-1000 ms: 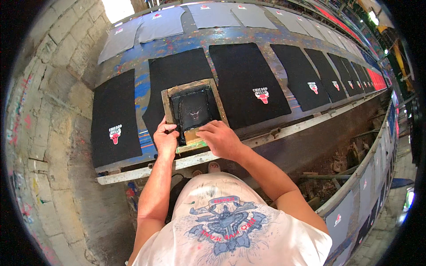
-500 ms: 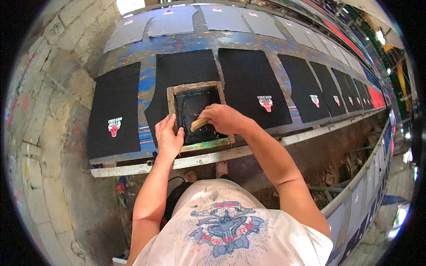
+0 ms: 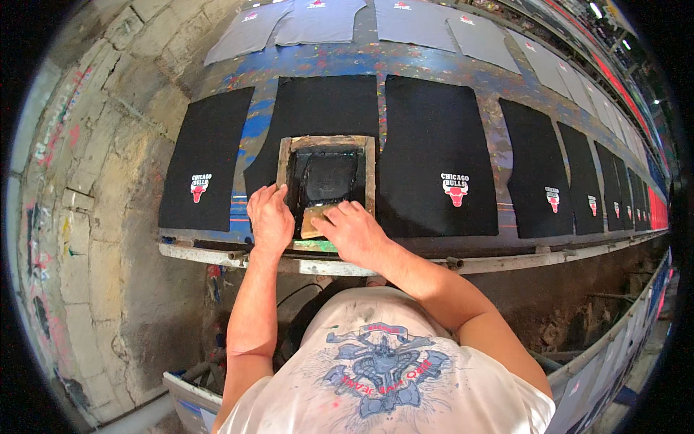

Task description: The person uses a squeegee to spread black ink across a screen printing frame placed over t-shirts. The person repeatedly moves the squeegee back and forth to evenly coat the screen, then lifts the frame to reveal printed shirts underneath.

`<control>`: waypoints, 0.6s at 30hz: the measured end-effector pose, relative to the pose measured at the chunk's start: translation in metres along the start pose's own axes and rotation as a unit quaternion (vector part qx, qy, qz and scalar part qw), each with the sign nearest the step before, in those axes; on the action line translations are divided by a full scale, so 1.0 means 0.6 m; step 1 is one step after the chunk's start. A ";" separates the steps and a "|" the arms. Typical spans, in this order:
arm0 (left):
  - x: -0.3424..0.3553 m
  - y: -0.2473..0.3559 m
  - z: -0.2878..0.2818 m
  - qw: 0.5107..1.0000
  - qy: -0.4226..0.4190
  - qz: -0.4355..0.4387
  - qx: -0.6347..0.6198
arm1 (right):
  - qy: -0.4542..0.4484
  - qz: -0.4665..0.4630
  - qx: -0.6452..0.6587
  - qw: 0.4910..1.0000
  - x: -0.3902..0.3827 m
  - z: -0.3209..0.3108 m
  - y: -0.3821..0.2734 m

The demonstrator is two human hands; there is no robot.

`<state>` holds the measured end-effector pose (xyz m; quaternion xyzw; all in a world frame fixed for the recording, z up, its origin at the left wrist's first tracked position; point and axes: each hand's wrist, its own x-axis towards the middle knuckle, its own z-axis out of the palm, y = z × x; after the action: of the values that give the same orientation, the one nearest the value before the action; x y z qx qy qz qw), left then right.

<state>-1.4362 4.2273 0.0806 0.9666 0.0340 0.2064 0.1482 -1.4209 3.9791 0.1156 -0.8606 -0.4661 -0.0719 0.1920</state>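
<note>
A wooden screen-printing frame (image 3: 369, 173) with black ink on its mesh lies on a black fabric piece (image 3: 329, 105). My left hand (image 3: 272, 220) is closed on the frame's left side. Inside the frame, at its near end, my right hand (image 3: 354, 233) grips a wooden squeegee (image 3: 312, 220), which lies tilted low against the mesh. The squeegee's lower edge is partly hidden. Black pieces with a red and white bull's-head print lie on both sides, one at the left (image 3: 206, 155) and one at the right (image 3: 437, 137).
The long table (image 3: 347, 61) is paint-spattered, with a metal rail (image 3: 195, 254) along its near edge. Grey printed pieces (image 3: 318, 22) lie along the far side. A block wall (image 3: 94, 253) rises at the left. Another table edge (image 3: 614, 329) runs behind at the right.
My right hand has drawn the squeegee toward me, to the frame's near end, and it now lies flatter. My left hand stays at the frame's left side. The view has shifted.
</note>
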 end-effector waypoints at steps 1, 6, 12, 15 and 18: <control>-0.001 0.000 0.001 1.000 -0.001 -0.001 0.003 | 0.004 -0.009 0.012 1.000 -0.007 -0.005 -0.002; 0.004 -0.005 0.000 1.000 -0.003 0.005 -0.007 | -0.062 -0.015 0.128 0.990 0.020 -0.041 0.050; 0.007 -0.013 -0.005 0.999 0.000 0.011 -0.032 | -0.038 0.064 0.108 0.991 0.119 -0.047 0.130; 0.007 -0.014 -0.007 0.999 -0.018 0.003 -0.050 | 0.008 0.082 0.038 0.996 0.131 -0.041 0.132; 0.008 -0.017 -0.010 0.998 -0.023 0.002 -0.064 | -0.020 0.060 -0.007 0.998 0.111 -0.034 0.103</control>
<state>-1.4343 4.2391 0.0847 0.9597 0.0155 0.1858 0.2102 -1.3315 3.9921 0.1379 -0.8896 -0.4168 -0.0462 0.1811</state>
